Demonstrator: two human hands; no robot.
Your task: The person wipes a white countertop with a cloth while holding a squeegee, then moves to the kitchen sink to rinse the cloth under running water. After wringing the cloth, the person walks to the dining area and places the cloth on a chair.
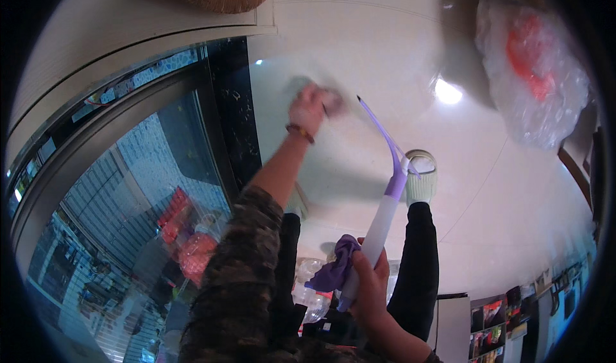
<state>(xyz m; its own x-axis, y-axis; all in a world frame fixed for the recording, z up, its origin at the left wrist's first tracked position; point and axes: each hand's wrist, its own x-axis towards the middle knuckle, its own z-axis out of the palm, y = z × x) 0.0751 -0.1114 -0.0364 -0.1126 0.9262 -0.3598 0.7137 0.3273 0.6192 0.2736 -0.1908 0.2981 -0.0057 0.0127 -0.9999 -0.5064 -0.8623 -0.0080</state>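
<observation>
My left hand (308,108), with a beaded bracelet at the wrist, is low over the pale tiled floor (385,55). It is blurred, and a blurred greyish-pink thing (334,100) shows by its fingers; whether the hand grips it I cannot tell. My right hand (370,276) is closed around the white handle of a purple-and-white long-handled tool (380,223). The tool's forked purple end has a thin dark tip pointing away from me. A crumpled purple cloth (334,266) lies against the same hand and the handle.
A glass sliding door (178,136) with a dark stone sill (234,103) stands at left. My slippered foot (421,180) is right of the tool's fork. A clear plastic bag with something red (534,74) lies at upper right. Clear plastic containers (313,300) are below. Stocked shelves (488,329) stand at lower right.
</observation>
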